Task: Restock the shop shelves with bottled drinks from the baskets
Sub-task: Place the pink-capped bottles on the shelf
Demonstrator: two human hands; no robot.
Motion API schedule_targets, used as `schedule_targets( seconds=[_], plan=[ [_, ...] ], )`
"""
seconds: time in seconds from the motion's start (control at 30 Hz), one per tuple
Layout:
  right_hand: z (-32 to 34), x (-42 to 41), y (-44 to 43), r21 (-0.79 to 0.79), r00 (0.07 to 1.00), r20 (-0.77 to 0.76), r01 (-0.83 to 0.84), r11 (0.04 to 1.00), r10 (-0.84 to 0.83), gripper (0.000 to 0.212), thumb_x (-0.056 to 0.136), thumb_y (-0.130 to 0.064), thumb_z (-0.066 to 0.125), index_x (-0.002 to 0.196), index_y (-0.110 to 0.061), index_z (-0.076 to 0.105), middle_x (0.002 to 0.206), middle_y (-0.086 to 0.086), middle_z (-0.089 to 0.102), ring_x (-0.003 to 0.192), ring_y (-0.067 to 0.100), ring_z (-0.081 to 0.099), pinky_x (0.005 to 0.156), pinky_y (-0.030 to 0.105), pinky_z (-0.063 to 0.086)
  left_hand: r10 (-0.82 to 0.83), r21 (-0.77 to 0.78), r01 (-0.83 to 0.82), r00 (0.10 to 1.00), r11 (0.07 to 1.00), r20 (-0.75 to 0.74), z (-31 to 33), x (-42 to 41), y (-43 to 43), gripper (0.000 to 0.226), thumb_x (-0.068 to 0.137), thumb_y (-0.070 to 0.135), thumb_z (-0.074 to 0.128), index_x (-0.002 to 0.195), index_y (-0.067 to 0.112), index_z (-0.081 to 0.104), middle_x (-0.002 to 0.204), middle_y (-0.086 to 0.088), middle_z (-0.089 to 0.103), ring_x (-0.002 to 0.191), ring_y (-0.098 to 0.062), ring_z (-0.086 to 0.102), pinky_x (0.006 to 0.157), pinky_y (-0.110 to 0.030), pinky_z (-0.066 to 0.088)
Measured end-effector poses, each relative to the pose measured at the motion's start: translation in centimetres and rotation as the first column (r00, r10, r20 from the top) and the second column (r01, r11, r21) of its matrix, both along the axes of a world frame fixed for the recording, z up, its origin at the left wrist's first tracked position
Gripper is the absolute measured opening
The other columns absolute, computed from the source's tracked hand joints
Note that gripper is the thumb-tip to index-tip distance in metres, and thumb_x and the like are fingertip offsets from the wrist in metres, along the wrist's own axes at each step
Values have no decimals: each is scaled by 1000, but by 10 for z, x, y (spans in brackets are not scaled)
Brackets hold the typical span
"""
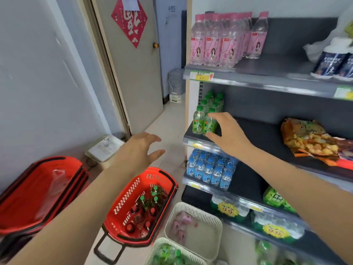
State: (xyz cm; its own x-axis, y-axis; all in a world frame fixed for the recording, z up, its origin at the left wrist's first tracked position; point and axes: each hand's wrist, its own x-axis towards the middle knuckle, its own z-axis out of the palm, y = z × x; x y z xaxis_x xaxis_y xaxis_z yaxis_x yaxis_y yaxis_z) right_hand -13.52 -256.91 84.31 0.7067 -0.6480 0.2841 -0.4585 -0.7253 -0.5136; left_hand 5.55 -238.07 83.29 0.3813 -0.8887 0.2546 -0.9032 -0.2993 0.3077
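- Clearly nearer, the right hand (pixel 227 134) hovered, fingers wide, just right of the upright green bottles (pixel 198 121) at the shelf (pixel 257 134) edge.
- Left hand (pixel 141 148) hung open over the red basket (pixel 124 196).

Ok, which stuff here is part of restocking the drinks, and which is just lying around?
Job: green bottles on the shelf, right hand at them, left hand, red basket of bottles, white basket, pink bottles, blue bottles.
Lying about: snack bag, door hanging, white box on the floor.
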Motion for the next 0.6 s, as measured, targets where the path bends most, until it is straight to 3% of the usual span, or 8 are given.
schedule_targets(
  seconds=[0.23,0.4,0.6],
  plan=[
    [-45,-21,38,77,995,-94,38,996,-31,57,90,-23,63,141,-17,38,139,7,40,129,23,38,104,33,32,10,57,-5,996,998,-94,-41,-6,34,41,87,46,60,122,26,57,119,4,60,112,-19,54,90,-41,48],
    [-88,-36,39,147,982,-186,69,987,-41,57,91,-23,61,141,-17,36,139,6,38,130,22,35,105,33,30,34,160,-21,996,987,-80,-81,-16,40,46,88,42,60,130,27,51,128,2,54,120,-20,48,91,-35,43],
    [-145,-44,24,238,964,-263,102,966,-37,57,91,-25,61,142,-20,36,142,4,38,132,22,33,107,36,29,37,290,-5,994,957,-104,-130,-27,28,47,86,41,64,128,22,56,126,-1,56,116,-23,51,92,-35,43]
  ],
)
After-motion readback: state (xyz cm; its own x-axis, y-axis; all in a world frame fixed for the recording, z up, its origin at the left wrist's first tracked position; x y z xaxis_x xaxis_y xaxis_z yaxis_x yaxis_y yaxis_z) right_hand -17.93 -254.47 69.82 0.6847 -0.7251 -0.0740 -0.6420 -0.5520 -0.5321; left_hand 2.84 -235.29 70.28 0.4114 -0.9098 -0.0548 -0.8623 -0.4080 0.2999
